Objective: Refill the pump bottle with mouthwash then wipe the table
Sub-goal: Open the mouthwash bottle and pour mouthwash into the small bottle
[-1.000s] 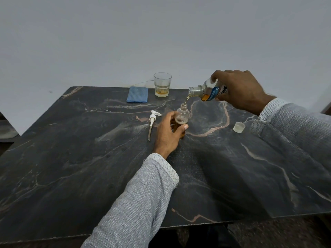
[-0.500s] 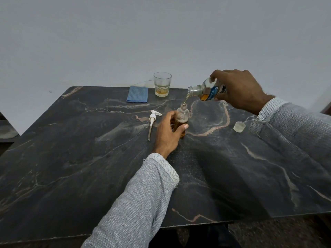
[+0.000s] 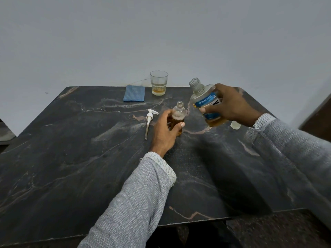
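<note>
A small clear pump bottle [image 3: 178, 111] stands uncapped on the dark marble table [image 3: 89, 158], holding amber liquid to about its shoulder. My left hand [image 3: 165, 130] grips its lower body. My right hand [image 3: 232, 104] holds the mouthwash bottle [image 3: 206, 102], clear with a blue label, nearly upright, its open neck tilted up and left, amber liquid in its base. The white pump head [image 3: 150, 117] with its long tube lies on the table left of the small bottle. A folded blue cloth [image 3: 134, 93] lies at the far edge.
A glass tumbler [image 3: 158, 83] with a little amber liquid stands at the far edge beside the cloth. A small translucent cap [image 3: 235, 125] sits on the table, partly hidden behind my right wrist. A grey wall rises behind the table.
My right hand has tipped the mouthwash bottle back from pouring to nearly upright and drawn it right, away from the small bottle's mouth. The stream has stopped. My left hand has stayed put.
</note>
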Motion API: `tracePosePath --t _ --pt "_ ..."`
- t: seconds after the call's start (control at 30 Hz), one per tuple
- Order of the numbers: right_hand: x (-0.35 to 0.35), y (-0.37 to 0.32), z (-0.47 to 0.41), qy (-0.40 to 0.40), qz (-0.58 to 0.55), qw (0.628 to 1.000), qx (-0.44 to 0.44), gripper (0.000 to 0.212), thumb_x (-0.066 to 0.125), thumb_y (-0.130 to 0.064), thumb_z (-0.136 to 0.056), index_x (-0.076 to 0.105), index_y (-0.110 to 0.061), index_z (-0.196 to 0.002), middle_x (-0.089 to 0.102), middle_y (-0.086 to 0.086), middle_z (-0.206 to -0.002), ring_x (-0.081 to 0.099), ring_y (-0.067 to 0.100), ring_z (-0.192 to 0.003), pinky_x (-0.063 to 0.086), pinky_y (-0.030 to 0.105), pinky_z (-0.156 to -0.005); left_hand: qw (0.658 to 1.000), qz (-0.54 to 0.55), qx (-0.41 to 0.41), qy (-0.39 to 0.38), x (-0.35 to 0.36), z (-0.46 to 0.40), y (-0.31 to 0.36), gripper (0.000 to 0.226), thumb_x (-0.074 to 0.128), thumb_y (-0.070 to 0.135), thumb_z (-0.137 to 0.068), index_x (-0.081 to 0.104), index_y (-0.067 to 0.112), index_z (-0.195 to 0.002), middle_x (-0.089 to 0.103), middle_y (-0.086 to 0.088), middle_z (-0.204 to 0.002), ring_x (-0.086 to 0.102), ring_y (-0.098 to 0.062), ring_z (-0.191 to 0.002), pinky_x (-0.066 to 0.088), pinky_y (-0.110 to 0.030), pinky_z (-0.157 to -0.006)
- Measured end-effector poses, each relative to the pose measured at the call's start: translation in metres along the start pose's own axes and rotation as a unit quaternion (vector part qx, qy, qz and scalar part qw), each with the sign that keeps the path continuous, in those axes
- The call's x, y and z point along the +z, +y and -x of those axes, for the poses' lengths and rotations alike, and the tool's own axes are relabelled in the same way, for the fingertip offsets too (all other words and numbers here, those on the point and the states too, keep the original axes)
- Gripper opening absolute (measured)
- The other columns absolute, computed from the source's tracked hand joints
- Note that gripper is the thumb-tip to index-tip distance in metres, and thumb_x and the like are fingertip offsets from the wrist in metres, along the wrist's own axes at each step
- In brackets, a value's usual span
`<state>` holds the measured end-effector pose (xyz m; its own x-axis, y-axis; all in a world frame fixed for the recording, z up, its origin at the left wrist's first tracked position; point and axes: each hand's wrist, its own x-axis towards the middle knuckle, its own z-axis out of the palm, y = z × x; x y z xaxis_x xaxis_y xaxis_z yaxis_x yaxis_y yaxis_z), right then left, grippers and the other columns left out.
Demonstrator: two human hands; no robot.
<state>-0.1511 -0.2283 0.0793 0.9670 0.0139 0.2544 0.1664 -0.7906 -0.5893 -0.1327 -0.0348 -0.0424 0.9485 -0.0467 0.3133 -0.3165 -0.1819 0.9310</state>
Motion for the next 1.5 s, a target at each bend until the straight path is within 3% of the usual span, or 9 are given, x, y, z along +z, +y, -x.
tracePosePath --t 0.1,0.27,0.43,0.7,1.0,1.23,1.3,1.43,1.5 --pt "0.003 0.012 0.007 -0.011 -0.104 0.993 0.049 0.062 0.079 -0.021 -0.077 0.049 -0.013 -0.131 0.061 0.003 -0.128 0.061 0.021 -0.111 0.054 0.037 -0.092 1.000 -0.002 -0.003 0.001 0.000 0.000 -0.001 0.051 0.073 0.019 -0.085 0.049 0.023 -0.130 0.055 0.002 -0.135 0.051 -0.009 -0.119 0.040 -0.013 -0.088" --pt "0.010 0.032 0.018 0.019 -0.208 0.974 0.083 0.062 0.077 -0.019 -0.078 0.048 -0.014 -0.133 0.061 0.002 -0.126 0.062 0.017 -0.109 0.054 0.022 -0.076 1.000 -0.003 -0.003 0.006 0.000 0.000 -0.001 0.051 0.073 0.018 -0.085 0.050 0.021 -0.129 0.056 0.000 -0.134 0.053 -0.012 -0.120 0.045 -0.024 -0.098" --pt "0.019 0.049 0.022 0.039 -0.275 0.956 0.094 0.061 0.077 -0.015 -0.079 0.049 -0.014 -0.133 0.063 0.001 -0.125 0.063 0.018 -0.112 0.055 0.035 -0.093 1.000 -0.004 -0.005 0.008 0.001 0.000 -0.002 0.053 0.073 0.019 -0.085 0.049 0.020 -0.131 0.057 0.000 -0.134 0.054 -0.013 -0.120 0.045 -0.024 -0.098" --pt "0.026 0.064 0.020 0.045 -0.308 0.947 0.075 0.060 0.080 -0.030 -0.067 0.054 -0.026 -0.120 0.067 -0.006 -0.115 0.066 0.010 -0.105 0.057 0.022 -0.081 1.000 -0.007 -0.009 0.006 0.001 0.000 -0.001 0.053 0.073 0.018 -0.085 0.049 0.018 -0.133 0.057 -0.001 -0.135 0.054 -0.015 -0.122 0.046 -0.030 -0.102" --pt "0.028 0.080 0.014 0.005 -0.360 0.929 0.081 0.075 0.081 -0.023 -0.065 0.048 -0.019 -0.133 0.064 0.002 -0.125 0.063 0.017 -0.115 0.052 0.041 -0.099 1.000 -0.005 0.002 0.003 0.001 0.002 0.001 0.047 0.073 0.019 -0.085 0.051 0.023 -0.127 0.056 0.009 -0.125 0.054 -0.009 -0.115 0.042 -0.012 -0.089" --pt "0.035 0.076 0.024 0.061 -0.316 0.943 0.085 0.106 0.082 -0.037 -0.066 0.019 -0.027 -0.150 0.041 0.006 -0.149 0.045 0.020 -0.132 0.043 0.039 -0.107 1.000 -0.009 0.001 0.004 0.001 0.002 -0.001 0.048 0.072 0.020 -0.086 0.050 0.023 -0.128 0.057 0.006 -0.129 0.054 -0.008 -0.115 0.043 -0.017 -0.092" --pt "0.039 0.072 0.032 0.122 -0.291 0.945 0.084 0.096 0.078 -0.039 -0.076 0.017 -0.029 -0.150 0.034 0.007 -0.153 0.040 0.019 -0.135 0.041 0.033 -0.105 1.000 -0.013 0.001 0.003 0.001 0.001 -0.001 0.048 0.072 0.020 -0.085 0.050 0.023 -0.128 0.057 0.004 -0.131 0.054 -0.009 -0.116 0.044 -0.019 -0.094" --pt "0.050 0.057 0.053 0.253 -0.214 0.942 0.047 0.074 0.072 -0.038 -0.084 0.027 -0.028 -0.141 0.036 0.003 -0.142 0.043 0.011 -0.124 0.038 0.000 -0.084 1.000 -0.014 0.001 0.004 0.001 0.002 -0.001 0.048 0.073 0.022 -0.085 0.050 0.025 -0.128 0.058 0.003 -0.132 0.055 -0.009 -0.115 0.045 -0.022 -0.096" --pt "0.055 0.049 0.063 0.287 -0.157 0.945 0.022 0.069 0.072 -0.033 -0.085 0.031 -0.019 -0.138 0.034 0.006 -0.138 0.044 0.012 -0.122 0.037 -0.001 -0.089 1.000 -0.011 0.000 0.004 0.000 0.002 -0.001 0.050 0.073 0.023 -0.085 0.050 0.025 -0.129 0.058 0.003 -0.132 0.055 -0.009 -0.116 0.044 -0.019 -0.094"
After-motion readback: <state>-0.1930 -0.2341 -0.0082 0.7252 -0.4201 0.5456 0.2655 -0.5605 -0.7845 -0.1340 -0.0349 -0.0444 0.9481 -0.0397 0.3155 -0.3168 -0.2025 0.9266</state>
